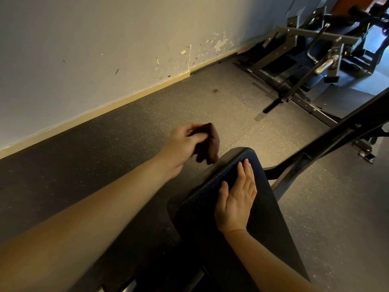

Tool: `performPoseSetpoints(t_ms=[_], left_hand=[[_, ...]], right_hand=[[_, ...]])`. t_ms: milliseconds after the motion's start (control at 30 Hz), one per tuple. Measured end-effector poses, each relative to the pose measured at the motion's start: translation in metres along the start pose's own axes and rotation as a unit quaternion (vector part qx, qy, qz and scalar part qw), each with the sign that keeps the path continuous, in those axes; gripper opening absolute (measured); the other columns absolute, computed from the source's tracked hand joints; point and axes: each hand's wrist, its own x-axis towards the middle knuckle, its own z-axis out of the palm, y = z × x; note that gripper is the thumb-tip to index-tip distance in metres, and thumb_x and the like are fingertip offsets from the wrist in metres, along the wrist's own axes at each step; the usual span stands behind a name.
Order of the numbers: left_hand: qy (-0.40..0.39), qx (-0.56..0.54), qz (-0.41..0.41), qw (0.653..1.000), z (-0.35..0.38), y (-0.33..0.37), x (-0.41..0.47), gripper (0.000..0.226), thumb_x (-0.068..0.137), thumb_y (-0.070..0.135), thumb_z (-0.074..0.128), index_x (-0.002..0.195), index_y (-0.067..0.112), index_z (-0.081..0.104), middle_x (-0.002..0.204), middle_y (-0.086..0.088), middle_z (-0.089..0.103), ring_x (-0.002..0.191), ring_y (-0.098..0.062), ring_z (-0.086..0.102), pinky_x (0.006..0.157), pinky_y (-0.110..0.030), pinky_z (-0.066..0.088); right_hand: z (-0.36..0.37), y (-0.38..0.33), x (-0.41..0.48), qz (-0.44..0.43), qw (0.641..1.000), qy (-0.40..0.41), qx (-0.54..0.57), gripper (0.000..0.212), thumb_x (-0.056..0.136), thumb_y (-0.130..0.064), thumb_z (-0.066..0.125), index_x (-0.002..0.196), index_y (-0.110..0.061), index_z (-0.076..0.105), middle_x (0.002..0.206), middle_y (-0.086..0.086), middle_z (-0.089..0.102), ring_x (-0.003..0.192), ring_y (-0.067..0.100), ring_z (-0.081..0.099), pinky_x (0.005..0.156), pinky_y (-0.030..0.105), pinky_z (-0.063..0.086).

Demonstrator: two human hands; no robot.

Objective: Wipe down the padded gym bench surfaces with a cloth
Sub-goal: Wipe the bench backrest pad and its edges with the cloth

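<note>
A black padded bench pad (pixel 265 199) runs from the bottom centre up to a rounded far end. My right hand (pixel 236 199) lies flat on the pad's top with straight fingers, near the stitched left edge. My left hand (pixel 181 146) is stretched out over the floor just left of the pad's far end and grips a dark brown cloth (pixel 207 144). The cloth hangs bunched from the fingers, close to the pad's upper left corner; whether it touches the pad I cannot tell.
The bench's black steel frame (pixel 328 142) rises diagonally on the right. A weight machine with a chrome bar sleeve (pixel 325 65) stands at the back right. A scuffed pale wall (pixel 94 49) with a cream skirting board runs along the left, above speckled rubber flooring (pixel 210 106).
</note>
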Motion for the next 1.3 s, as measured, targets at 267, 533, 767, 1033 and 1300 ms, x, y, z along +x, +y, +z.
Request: performPoseSetpoints(t_ms=[267,533,767,1033,1300], left_hand=[[-0.070,0.087,0.025,0.993,0.001,-0.026,-0.027,0.018,0.101,0.007,0.059,0.118,0.013,0.061,0.107,-0.003,0.075,0.099,-0.014,0.072,0.081,-0.024,0.058],[-0.053,0.105,0.026,0.993,-0.039,-0.035,-0.087,0.018,0.099,0.004,0.059,0.114,0.011,0.063,0.101,-0.003,0.075,0.097,-0.012,0.069,0.087,-0.022,0.052],[0.013,0.123,-0.028,0.992,-0.053,-0.022,-0.134,0.016,0.100,0.008,0.059,0.114,0.013,0.066,0.098,0.000,0.076,0.092,-0.011,0.071,0.075,-0.018,0.052],[0.159,0.069,0.017,0.985,0.042,0.001,-0.161,0.012,0.100,0.019,0.062,0.110,0.020,0.069,0.098,0.003,0.077,0.091,-0.006,0.073,0.072,-0.018,0.052],[0.173,0.149,0.055,0.972,0.202,-0.021,-0.155,0.022,0.100,0.018,0.064,0.121,0.025,0.063,0.108,0.004,0.074,0.098,-0.002,0.070,0.084,-0.019,0.055]], right_hand=[[0.000,0.001,0.000,-0.001,1.000,0.002,0.003,0.064,0.102,-0.044,0.031,0.159,-0.014,0.026,0.169,0.003,0.017,0.157,0.017,0.010,0.127,0.044,0.011],[-0.003,-0.001,0.000,0.002,1.000,-0.009,0.005,0.066,0.101,-0.044,0.032,0.159,-0.013,0.024,0.169,0.003,0.015,0.157,0.017,0.009,0.127,0.045,0.011],[-0.005,-0.003,0.001,0.012,1.000,-0.022,0.006,0.065,0.101,-0.041,0.035,0.159,-0.014,0.022,0.170,0.002,0.012,0.157,0.015,0.004,0.127,0.038,0.003],[-0.082,-0.003,0.010,0.049,0.963,-0.151,0.217,0.055,0.099,-0.024,0.062,0.151,-0.021,0.044,0.163,-0.007,0.030,0.150,0.008,0.026,0.123,0.037,0.028],[-0.202,0.050,0.009,0.055,0.885,-0.233,0.400,0.028,0.103,-0.021,0.055,0.129,-0.022,0.065,0.116,-0.007,0.070,0.107,0.004,0.066,0.090,0.025,0.054]])
